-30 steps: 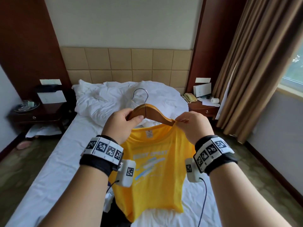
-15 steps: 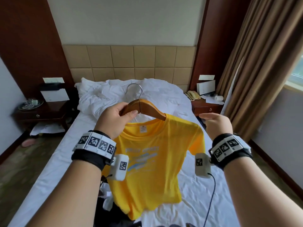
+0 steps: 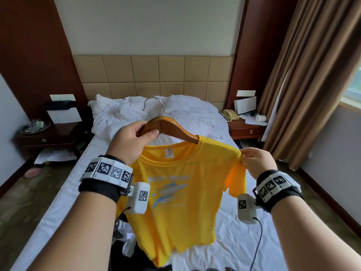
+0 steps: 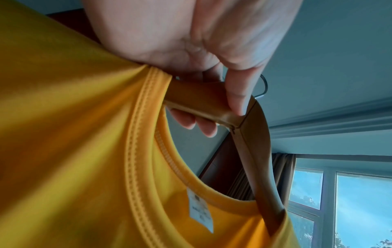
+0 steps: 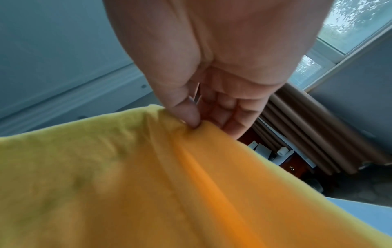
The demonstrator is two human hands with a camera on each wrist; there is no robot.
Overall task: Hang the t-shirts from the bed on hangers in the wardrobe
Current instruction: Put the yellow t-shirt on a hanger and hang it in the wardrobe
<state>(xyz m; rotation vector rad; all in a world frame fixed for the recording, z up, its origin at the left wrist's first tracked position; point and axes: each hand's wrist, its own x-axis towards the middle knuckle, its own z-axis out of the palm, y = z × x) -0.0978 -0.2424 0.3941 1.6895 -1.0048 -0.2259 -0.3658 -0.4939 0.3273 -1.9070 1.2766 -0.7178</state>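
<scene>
Open air lay above the white-sheeted bed (image 3: pixel 64 192), right of the hanging yellow t-shirt (image 3: pixel 181 192). A dark clothes heap (image 3: pixel 125 249) crowded the near left; brown curtains (image 3: pixel 312 85) closed the right, wooden nightstands (image 3: pixel 48 137) flanking the far end.

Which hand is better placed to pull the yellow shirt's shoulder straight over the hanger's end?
Right. The right hand already pinches the yellow t-shirt at its shoulder seam, beyond the hanger's covered end. The left hand grips the wooden hanger near its hook, bearing the weight.
</scene>
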